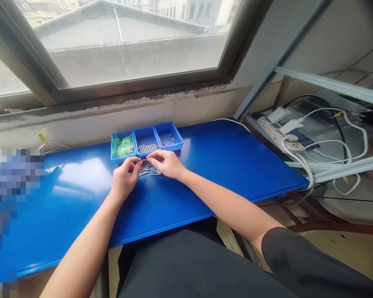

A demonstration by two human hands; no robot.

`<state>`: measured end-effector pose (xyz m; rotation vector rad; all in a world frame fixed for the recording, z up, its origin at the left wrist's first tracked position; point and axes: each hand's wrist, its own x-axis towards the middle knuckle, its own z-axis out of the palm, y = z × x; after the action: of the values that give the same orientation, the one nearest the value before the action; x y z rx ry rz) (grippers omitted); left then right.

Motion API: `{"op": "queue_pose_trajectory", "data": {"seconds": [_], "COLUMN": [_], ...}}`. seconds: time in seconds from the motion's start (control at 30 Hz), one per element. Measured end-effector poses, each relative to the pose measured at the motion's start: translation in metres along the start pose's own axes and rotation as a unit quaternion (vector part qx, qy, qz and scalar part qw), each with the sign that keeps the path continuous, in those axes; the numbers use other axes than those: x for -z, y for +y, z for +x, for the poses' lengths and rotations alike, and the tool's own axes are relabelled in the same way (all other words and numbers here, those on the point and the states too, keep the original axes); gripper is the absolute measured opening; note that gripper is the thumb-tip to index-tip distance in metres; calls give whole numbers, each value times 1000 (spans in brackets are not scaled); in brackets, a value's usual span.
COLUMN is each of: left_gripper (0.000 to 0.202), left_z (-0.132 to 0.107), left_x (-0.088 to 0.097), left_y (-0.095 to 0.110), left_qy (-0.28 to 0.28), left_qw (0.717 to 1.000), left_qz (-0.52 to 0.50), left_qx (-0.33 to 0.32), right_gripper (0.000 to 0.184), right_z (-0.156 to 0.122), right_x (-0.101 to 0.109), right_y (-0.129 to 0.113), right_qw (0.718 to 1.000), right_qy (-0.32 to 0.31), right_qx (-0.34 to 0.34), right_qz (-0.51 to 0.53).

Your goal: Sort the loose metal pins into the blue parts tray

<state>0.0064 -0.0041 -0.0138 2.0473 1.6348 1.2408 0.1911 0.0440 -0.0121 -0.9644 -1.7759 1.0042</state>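
Note:
On the blue table (224, 165) my left hand (124, 178) and my right hand (167, 163) meet over a small heap of thin metal pins (149, 169). Both hands pinch with thumb and fingers; a small metal part seems to be held between them, too small to name. Just behind the hands stand three joined blue bins (178, 140): the left bin (114, 142) holds green parts (123, 146), the middle bin (145, 138) holds small grey cylinders (148, 147), and the right one holds a few loose pins.
A window fills the wall behind the table. To the right, a metal frame shelf carries a white power strip (275, 130) with plugs and tangled white and black cables. A blurred patch covers the table's left end.

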Motion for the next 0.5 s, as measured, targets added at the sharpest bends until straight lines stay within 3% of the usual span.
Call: {"op": "queue_pose_trajectory", "data": {"seconds": [0.5], "left_gripper": [23], "left_z": [1], "left_x": [2], "left_y": [1], "left_qy": [-8], "left_qw": [1000], "left_qz": [-10], "left_qx": [4], "right_gripper": [20], "right_z": [-1], "right_x": [0], "right_y": [-1], "right_qw": [1000], "right_qy": [-2], "right_qx": [13], "right_qz": [-17]}}
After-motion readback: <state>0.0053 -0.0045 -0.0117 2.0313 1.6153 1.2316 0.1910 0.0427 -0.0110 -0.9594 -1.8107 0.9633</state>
